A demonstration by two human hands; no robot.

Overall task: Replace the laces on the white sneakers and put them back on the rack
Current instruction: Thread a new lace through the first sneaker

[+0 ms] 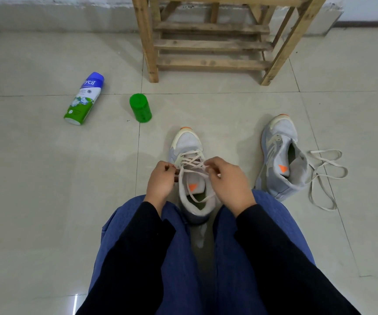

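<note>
Fingers [166, 166] of your left hand [160, 180] and right hand [227, 178] are curled, each set pinching a strand of the flat cream lace [191, 163] crossed over the near sneaker [187, 142]; the fingertips are hidden under the knuckles. Glossy pale floor tiles [35, 178] carry everything. Ahead stands a rough slatted wooden rack [208, 45], its top cut off. The near sneaker, grey-white mesh with an orange toe tip, sits upright between your knees [138, 223], its heel hidden. A second sneaker [279, 155] leans at your right, a trailing lace [326, 173] looped beside it. At left lies a cylindrical spray can [83, 98], its brand name partly unreadable; a round green cap [140, 108] stands near.
</note>
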